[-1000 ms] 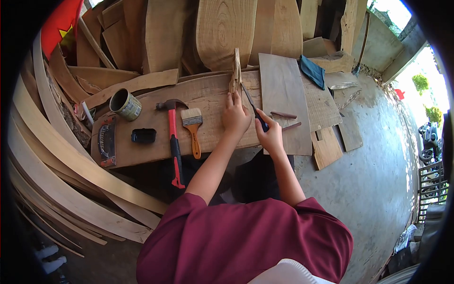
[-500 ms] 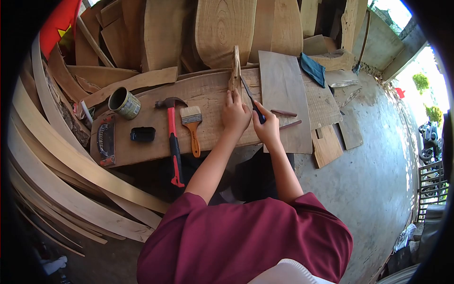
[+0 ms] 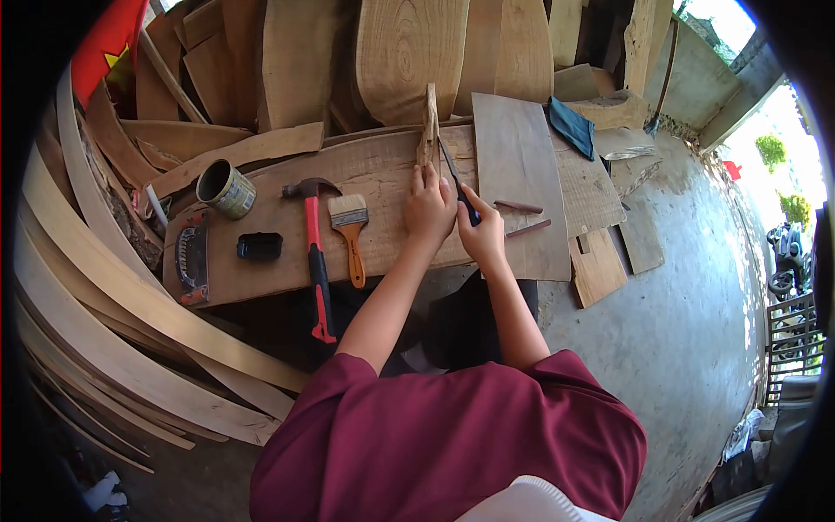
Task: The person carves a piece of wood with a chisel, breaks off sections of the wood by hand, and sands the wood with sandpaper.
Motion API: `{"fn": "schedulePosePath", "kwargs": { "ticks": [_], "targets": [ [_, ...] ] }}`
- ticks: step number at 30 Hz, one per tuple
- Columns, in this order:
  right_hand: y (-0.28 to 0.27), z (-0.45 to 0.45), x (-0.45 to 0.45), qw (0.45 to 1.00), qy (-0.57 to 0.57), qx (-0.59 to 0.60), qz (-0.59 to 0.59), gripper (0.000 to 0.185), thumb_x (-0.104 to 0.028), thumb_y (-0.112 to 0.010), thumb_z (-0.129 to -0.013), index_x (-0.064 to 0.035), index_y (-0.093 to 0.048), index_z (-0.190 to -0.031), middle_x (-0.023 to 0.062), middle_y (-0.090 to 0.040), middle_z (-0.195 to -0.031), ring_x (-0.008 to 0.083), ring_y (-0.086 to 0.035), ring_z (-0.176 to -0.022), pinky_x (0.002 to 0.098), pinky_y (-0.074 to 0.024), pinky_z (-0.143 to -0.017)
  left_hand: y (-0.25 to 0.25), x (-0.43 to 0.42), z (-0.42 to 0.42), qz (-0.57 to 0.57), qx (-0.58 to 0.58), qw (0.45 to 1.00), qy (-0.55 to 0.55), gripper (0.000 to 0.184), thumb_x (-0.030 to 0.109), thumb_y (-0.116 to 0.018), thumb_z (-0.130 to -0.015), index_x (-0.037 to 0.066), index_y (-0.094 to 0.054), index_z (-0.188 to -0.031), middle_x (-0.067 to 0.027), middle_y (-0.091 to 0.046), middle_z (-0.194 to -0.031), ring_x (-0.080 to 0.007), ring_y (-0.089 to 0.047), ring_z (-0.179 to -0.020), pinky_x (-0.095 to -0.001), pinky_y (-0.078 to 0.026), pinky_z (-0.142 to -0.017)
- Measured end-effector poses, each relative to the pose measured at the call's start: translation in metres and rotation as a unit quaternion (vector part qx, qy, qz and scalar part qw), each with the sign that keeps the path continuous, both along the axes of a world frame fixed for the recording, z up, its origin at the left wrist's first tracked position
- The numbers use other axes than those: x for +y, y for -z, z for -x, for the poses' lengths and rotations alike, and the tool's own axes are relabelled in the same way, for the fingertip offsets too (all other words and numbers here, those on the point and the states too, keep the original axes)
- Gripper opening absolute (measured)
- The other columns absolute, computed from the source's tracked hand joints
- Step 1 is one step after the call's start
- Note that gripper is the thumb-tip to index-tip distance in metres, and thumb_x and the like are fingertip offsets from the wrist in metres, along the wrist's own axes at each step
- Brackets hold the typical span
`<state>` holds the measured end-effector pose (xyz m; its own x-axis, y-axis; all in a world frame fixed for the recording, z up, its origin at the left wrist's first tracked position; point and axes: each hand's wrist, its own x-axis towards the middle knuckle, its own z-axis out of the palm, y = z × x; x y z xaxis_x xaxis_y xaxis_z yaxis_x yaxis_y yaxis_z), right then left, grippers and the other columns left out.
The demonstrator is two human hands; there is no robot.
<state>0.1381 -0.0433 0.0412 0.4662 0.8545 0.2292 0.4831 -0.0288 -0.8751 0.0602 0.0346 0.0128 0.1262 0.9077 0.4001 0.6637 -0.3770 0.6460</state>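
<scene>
A narrow wooden piece (image 3: 430, 122) stands up from the wooden bench (image 3: 383, 178), gripped by my left hand (image 3: 429, 209) near its lower part. My right hand (image 3: 480, 228) is closed on the dark handle of a long thin tool (image 3: 452, 170), whose blade lies along the right side of the piece. The tool's exact kind cannot be made out. Left of my hands on the bench lie a paintbrush (image 3: 350, 237) with an orange handle and a red and black hammer (image 3: 315, 252). Two thin brown sticks (image 3: 519, 206) rest on a grey-brown board (image 3: 522, 165) to the right.
A tin can (image 3: 228, 190), a small black container (image 3: 260, 246) and a metal-handled tool (image 3: 192, 261) are at the bench's left. A blue-green cloth (image 3: 571, 129) lies at the right. Large boards (image 3: 410, 56) lean behind; curved planks (image 3: 130, 304) fill the left side.
My right hand and the tool have shifted a little left, nearer to my left hand. The left hand keeps its grip. The whole view has moved slightly.
</scene>
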Motion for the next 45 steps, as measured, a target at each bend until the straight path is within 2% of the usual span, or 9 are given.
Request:
{"fn": "schedulePosePath", "kwargs": {
  "ticks": [8,12,14,20,25,32,36,37,45],
  "targets": [
    [0.013,0.005,-0.013,0.998,-0.019,0.006,-0.054,0.035,-0.016,-0.059,-0.087,-0.0068,-0.060,-0.121,0.0218,-0.067,-0.094,0.0165,-0.065,-0.082,0.0295,-0.0483,-0.076,0.002,0.000,0.005,0.044,0.008,0.999,0.027,0.053,0.032,-0.037,-0.094,0.001,-0.037,-0.137,-0.0286,-0.033,-0.141,-0.0447,-0.047,-0.116,-0.0479,-0.038,-0.099],
    [0.015,0.002,0.002,0.999,0.001,0.009,-0.054,0.034,-0.016,-0.058,-0.086,-0.0050,-0.061,-0.118,0.0273,-0.065,-0.087,0.0248,-0.069,-0.079,0.0319,-0.0502,-0.070,0.006,0.007,0.007,0.061,0.034,0.997,0.035,0.056,0.035,-0.034,-0.095,0.004,-0.030,-0.141,-0.0272,-0.026,-0.145,-0.0459,-0.043,-0.121,-0.0493,-0.037,-0.099],
    [0.018,0.003,0.005,0.998,-0.007,0.009,-0.065,0.034,-0.016,-0.058,-0.086,-0.0051,-0.061,-0.119,0.0281,-0.064,-0.088,0.0265,-0.069,-0.080,0.0325,-0.0504,-0.070,0.011,0.012,0.008,0.092,-0.039,0.993,0.070,0.056,0.037,-0.031,-0.096,0.005,-0.027,-0.143,-0.0265,-0.024,-0.146,-0.0476,-0.039,-0.124,-0.0505,-0.036,-0.100],
    [0.024,0.005,-0.006,0.993,-0.008,-0.033,-0.117,0.035,-0.014,-0.058,-0.086,-0.0052,-0.061,-0.119,0.0282,-0.063,-0.090,0.0294,-0.068,-0.084,0.0337,-0.0505,-0.072,0.030,0.018,-0.002,0.053,0.008,0.997,0.059,0.060,0.044,-0.027,-0.097,0.006,-0.026,-0.143,-0.0266,-0.022,-0.147,-0.0479,-0.037,-0.125,-0.0500,-0.034,-0.103],
    [0.013,0.001,0.021,0.998,0.005,0.000,-0.063,0.035,-0.015,-0.058,-0.086,-0.0032,-0.060,-0.119,0.0286,-0.063,-0.091,0.0339,-0.066,-0.088,0.0336,-0.0507,-0.073,0.003,0.007,0.002,0.114,-0.045,0.990,0.070,0.063,0.048,-0.024,-0.097,0.006,-0.025,-0.144,-0.0280,-0.021,-0.147,-0.0474,-0.034,-0.128,-0.0500,-0.033,-0.103],
    [0.009,0.000,-0.009,0.997,-0.018,-0.024,-0.066,0.036,-0.014,-0.059,-0.085,-0.0026,-0.060,-0.119,0.0275,-0.064,-0.089,0.0270,-0.069,-0.084,0.0328,-0.0507,-0.072,0.001,0.005,0.002,0.096,-0.012,0.994,0.059,0.065,0.049,-0.023,-0.097,0.002,-0.027,-0.142,-0.0305,-0.023,-0.145,-0.0475,-0.035,-0.127,-0.0481,-0.032,-0.104],
    [0.007,-0.004,0.018,0.997,0.003,-0.034,-0.064,0.035,-0.016,-0.058,-0.085,-0.0044,-0.061,-0.117,0.0293,-0.062,-0.089,0.0374,-0.065,-0.085,0.0363,-0.0510,-0.073,-0.002,0.003,0.004,0.093,-0.025,0.993,0.064,0.065,0.048,-0.024,-0.097,0.002,-0.028,-0.142,-0.0306,-0.024,-0.145,-0.0472,-0.035,-0.127,-0.0478,-0.032,-0.105],
    [0.003,-0.006,0.023,1.000,-0.005,-0.009,-0.018,0.035,-0.017,-0.058,-0.086,-0.0042,-0.060,-0.119,0.0253,-0.065,-0.098,0.0339,-0.065,-0.096,0.0344,-0.0493,-0.082,-0.002,0.004,0.004,0.095,-0.032,0.993,0.067,0.065,0.048,-0.024,-0.097,0.002,-0.028,-0.142,-0.0306,-0.025,-0.144,-0.0472,-0.035,-0.127,-0.0478,-0.032,-0.105],
    [-0.004,-0.011,-0.002,0.995,-0.032,-0.068,-0.068,0.036,-0.016,-0.058,-0.082,-0.0049,-0.062,-0.116,0.0270,-0.063,-0.088,0.0390,-0.064,-0.085,0.0386,-0.0512,-0.074,-0.006,0.003,0.002,0.098,-0.011,0.994,0.051,0.066,0.050,-0.023,-0.096,0.003,-0.027,-0.142,-0.0302,-0.026,-0.144,-0.0469,-0.037,-0.126,-0.0482,-0.033,-0.103]
  ]
}}
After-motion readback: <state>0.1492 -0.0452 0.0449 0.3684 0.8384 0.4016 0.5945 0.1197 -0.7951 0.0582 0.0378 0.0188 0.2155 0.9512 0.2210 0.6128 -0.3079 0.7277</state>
